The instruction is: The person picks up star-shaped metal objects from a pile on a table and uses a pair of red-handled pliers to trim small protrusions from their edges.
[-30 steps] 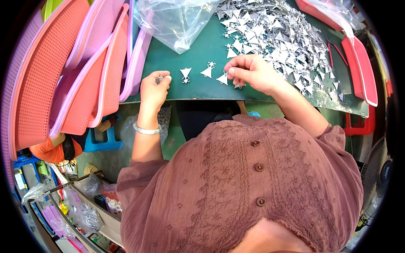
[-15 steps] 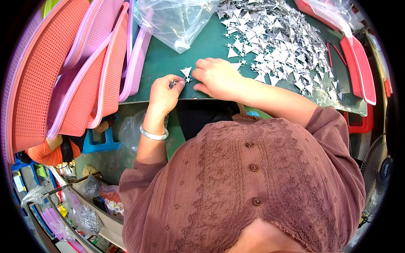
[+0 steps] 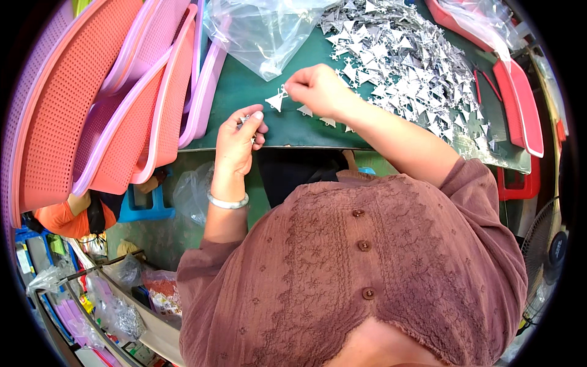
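Note:
My right hand is raised a little over the green table, its fingers pinched on a silvery triangular metal piece that sticks out to the left. Closer to the table's front edge, my left hand is closed, thumb pressed over the fingers. Small silvery metal bits show between those fingers; how many they are is hidden. Beneath my right wrist lie a few loose triangular pieces. A big heap of the same metal pieces spreads beyond my right forearm.
Stacked pink and purple perforated baskets crowd the left side. A clear plastic bag lies at the table's far side. Red-handled pliers and a red tray are at the right. A person in an orange sleeve is at lower left.
My right hand has moved away from my left, up and to the right, with the triangular piece in its fingers. My left hand has drawn slightly back toward me.

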`<state>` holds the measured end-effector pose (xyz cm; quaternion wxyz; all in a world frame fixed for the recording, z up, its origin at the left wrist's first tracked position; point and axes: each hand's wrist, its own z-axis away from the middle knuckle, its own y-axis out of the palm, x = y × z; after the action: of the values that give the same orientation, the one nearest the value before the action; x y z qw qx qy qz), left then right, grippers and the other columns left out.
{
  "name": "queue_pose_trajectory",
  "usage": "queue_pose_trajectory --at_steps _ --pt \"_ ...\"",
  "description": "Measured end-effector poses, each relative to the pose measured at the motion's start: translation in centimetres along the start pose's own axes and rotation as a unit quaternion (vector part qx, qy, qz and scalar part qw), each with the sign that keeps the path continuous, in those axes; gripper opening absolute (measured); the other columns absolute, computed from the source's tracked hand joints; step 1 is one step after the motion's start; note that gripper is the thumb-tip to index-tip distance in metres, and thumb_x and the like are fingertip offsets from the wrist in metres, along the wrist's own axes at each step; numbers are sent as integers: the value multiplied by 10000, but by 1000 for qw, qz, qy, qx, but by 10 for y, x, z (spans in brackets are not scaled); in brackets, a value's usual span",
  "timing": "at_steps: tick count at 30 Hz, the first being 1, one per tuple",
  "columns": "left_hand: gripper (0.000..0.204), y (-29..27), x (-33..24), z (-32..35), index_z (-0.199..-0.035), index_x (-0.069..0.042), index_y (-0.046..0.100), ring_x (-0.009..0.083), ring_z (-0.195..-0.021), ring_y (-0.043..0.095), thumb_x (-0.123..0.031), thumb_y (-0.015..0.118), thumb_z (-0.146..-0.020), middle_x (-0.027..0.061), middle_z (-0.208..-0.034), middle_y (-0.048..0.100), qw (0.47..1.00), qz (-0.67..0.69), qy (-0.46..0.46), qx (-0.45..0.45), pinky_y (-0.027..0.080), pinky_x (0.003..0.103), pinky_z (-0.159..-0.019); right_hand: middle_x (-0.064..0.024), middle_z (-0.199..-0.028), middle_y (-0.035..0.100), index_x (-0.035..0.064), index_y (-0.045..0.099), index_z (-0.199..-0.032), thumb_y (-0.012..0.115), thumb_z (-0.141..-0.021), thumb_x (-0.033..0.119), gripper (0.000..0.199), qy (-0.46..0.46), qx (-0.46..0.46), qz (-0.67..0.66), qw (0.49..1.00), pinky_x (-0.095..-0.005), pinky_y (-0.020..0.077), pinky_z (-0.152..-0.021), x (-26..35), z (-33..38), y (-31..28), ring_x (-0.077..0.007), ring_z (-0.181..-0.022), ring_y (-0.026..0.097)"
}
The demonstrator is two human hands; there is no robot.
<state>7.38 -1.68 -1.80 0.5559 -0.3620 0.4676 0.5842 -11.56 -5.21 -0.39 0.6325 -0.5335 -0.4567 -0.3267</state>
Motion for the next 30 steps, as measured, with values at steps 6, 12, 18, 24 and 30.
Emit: queue_pose_trajectory --at_steps 6,12,18,24,30 --pt "113 27 -3 -2 -871 -54 563 83 -477 453 -160 564 -829 38 -650 539 990 129 0 61 321 181 -425 -19 -653 562 1 599 -807 558 -804 167 171 115 53 -250 960 -203 366 -473 10 17 -24 -70 -518 461" --pt "93 53 -9 2 -845 -47 557 83 -465 448 -138 558 -828 35 -634 538 989 143 14 43 325 181 -422 -31 -671 576 9 600 -835 518 -842 169 179 109 26 -327 938 -194 387 -481 2 32 -45 -80 -536 499" --pt "127 91 -9 7 -882 -3 553 78 -485 438 -121 543 -836 33 -653 531 991 117 11 69 323 179 -425 -9 -678 564 28 608 -854 582 -802 178 161 77 -4 -333 940 -194 398 -511 -12 58 -62 -59 -552 492" --pt "122 121 0 20 -897 -16 562 84 -486 429 -121 529 -846 31 -636 505 989 58 -25 131 311 168 -414 3 -653 558 28 593 -802 583 -789 159 132 49 -73 -321 943 -184 394 -509 -28 99 -103 -52 -558 489" --pt "130 138 3 19 -910 -24 560 85 -483 408 -131 507 -858 32 -648 501 981 70 -64 170 317 175 -421 6 -678 565 39 587 -810 573 -803 167 129 132 -284 -219 924 -181 405 -526 -64 194 -205 -50 -570 491"
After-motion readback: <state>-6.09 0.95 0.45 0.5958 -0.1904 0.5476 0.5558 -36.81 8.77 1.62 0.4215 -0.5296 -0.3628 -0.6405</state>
